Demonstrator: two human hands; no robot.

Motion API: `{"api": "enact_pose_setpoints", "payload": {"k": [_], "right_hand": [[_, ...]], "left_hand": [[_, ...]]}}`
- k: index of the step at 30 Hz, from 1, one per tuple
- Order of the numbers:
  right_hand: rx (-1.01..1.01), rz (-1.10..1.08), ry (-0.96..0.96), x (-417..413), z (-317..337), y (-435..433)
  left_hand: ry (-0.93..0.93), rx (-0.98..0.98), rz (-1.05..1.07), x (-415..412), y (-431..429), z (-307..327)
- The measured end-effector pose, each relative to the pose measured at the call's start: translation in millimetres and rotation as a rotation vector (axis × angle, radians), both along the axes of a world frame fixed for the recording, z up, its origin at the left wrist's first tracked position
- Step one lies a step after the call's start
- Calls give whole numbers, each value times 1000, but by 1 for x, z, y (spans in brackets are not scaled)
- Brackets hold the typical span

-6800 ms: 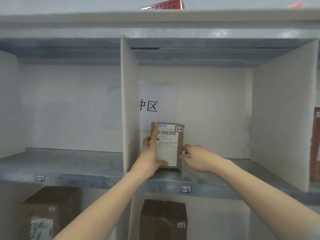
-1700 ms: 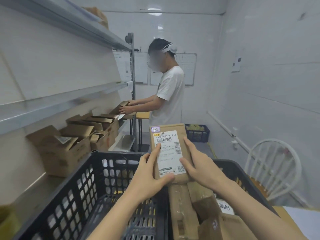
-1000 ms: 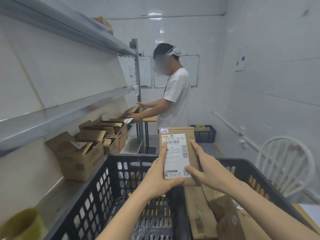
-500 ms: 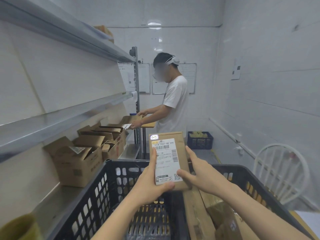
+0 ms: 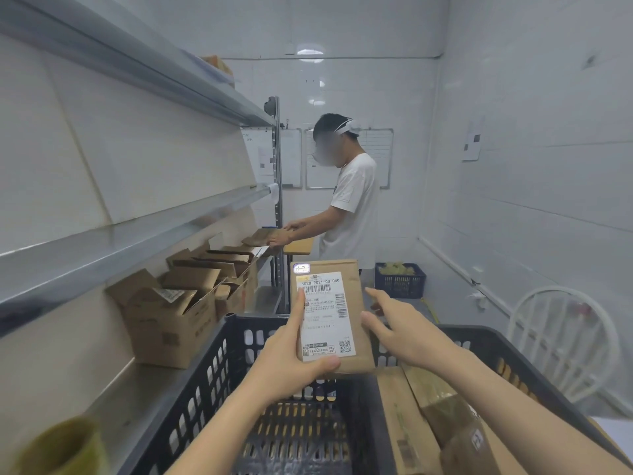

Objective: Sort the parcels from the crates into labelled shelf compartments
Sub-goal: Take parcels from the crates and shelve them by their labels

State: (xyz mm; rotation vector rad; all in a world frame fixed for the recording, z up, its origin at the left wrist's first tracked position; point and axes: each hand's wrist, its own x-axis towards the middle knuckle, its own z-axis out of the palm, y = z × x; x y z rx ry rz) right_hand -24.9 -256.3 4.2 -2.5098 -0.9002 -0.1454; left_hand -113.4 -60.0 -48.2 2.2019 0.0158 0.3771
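Head view: the left hand grips a flat brown parcel and holds it upright above the black plastic crate. The thumb is curled across the parcel's lower front and the index finger lies straight up the left edge of its white shipping label. The label carries a barcode and the print "502B P021-00 040". A small sticker sits at the parcel's top left corner, its writing too small to read.

The right hand is spread, fingers relaxed and holding nothing, just beside the parcel's right edge. Whether its fingertips touch the cardboard cannot be told.

At the right of the crate lie 2 more parcels: a long cardboard box and a brown packet against it.

On the left, the lower level of a metal shelf holds several open cardboard boxes. Beyond, another person in a white T-shirt stands handling cardboard at a small bench. A blue crate sits on the floor behind, and a white chair stands at the right.
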Motion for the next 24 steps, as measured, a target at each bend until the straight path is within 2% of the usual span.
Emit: {"api": "enact_pose_setpoints", "payload": {"k": [13, 24], "right_hand": [[-138, 2, -58, -39, 2, 25], [-197, -53, -36, -50, 1, 27]], "left_hand": [[-2, 28, -3, -40, 24, 1], [-28, 47, -24, -42, 34, -1]]}}
